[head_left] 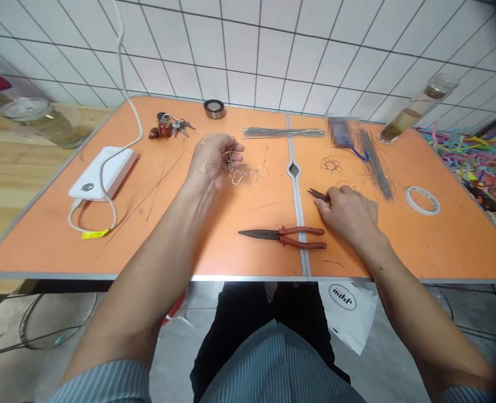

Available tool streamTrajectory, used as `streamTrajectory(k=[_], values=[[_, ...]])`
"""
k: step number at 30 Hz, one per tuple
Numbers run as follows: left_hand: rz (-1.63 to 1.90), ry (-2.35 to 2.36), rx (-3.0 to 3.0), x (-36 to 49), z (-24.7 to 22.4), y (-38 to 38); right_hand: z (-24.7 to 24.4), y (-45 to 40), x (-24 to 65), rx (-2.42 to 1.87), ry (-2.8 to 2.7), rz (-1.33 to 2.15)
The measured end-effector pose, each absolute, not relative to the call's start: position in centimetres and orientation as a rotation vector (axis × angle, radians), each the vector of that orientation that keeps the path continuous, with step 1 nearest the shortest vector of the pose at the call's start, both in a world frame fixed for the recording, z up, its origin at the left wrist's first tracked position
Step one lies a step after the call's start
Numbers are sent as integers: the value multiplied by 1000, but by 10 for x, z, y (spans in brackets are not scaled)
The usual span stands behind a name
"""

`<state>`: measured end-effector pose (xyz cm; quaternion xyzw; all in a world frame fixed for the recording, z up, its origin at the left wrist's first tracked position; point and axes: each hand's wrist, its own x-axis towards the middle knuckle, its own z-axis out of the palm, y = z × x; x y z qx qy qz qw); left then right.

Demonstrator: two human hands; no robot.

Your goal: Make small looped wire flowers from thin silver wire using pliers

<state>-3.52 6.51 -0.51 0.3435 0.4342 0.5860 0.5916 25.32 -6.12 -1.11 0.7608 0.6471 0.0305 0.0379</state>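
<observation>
My left hand point(216, 158) is closed on a thin wire bent into a row of loops point(244, 177), raised a little over the orange table point(214, 246). To the right, my right hand point(351, 211) grips a small pair of pliers point(318, 195) close to the table top. Their dark jaws point left and the palm hides the handles. Between my hands and nearer to me lie long-nose pliers point(281, 234) with red handles. A flower-shaped wire piece point(331, 164) rests beyond my right hand, and more thin bent wire is partly hidden behind that hand.
Straight wires lie in a bundle point(284, 132) at the back and another bundle point(376, 165) at the right. Around them are black tape point(214, 109), keys point(181, 127), a white power bank point(103, 172) with a cable, a white tape ring point(422, 200) and a glass bottle point(416, 109).
</observation>
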Motion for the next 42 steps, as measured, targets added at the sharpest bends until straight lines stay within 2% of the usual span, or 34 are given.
streamTrajectory(k=[6, 10, 12, 19, 35, 38, 42], values=[[1535, 899, 623, -57, 16, 76, 17, -51, 233, 2292, 2164, 196], [1681, 838, 461, -76, 33, 75, 29, -5, 188, 2102, 2536, -130], [1698, 830, 425, -82, 38, 75, 26, 28, 160, 1947, 2682, -267], [1666, 828, 399, -87, 29, 82, 0, 117, 90, 1623, 2699, -234], [1608, 871, 498, -85, 14, 87, -19, 121, 99, 1671, 2702, -307], [1602, 910, 527, -90, 20, 85, -13, 118, 111, 1761, 2801, -565], [1527, 913, 550, -85, 27, 79, 0, 108, 136, 2033, 2735, -1540]])
